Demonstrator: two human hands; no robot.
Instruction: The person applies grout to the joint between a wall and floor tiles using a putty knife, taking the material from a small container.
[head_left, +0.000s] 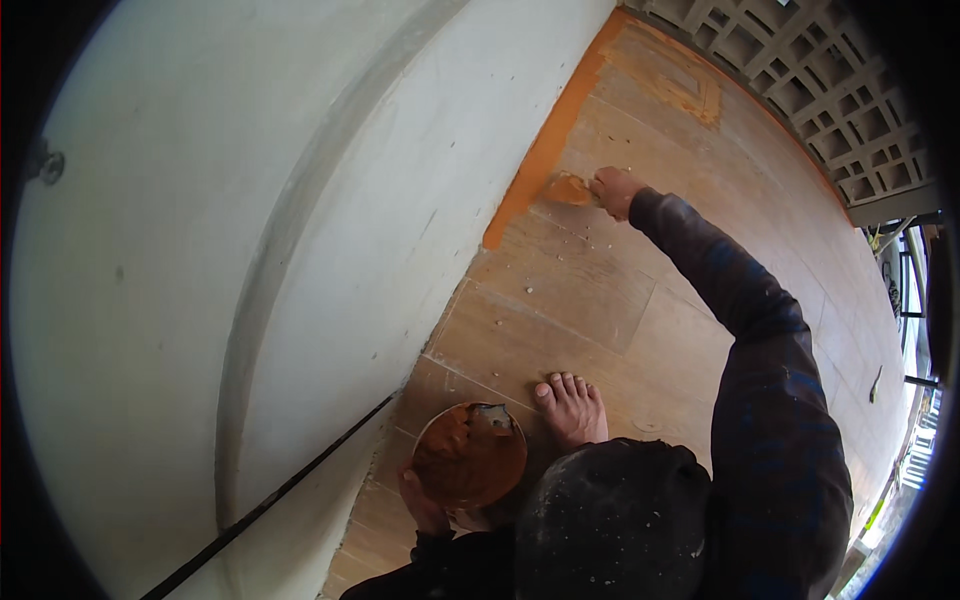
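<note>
My right hand (616, 192) reaches far out over the tiled floor, closed round the handle of what looks like a paintbrush (570, 189). Its head is smeared with orange and sits near the floor, beside a wet orange band of coating (540, 165) along the wall's foot. The handle is mostly hidden by my fingers. Close to my body, my left hand (422, 503) grips the left side of a round bucket (522, 440) of thick orange-brown coating (465, 458). A greyish patch shows near the bucket's far rim.
A white wall (400, 180) with a raised curved strip rises on the left. A thin dark rod (300, 474) leans against it. My bare foot (573, 410) and dark-clad knee (615, 520) are near the bucket. Crumbs dot the floor (560, 300); a pierced block screen (800, 70) stands far right.
</note>
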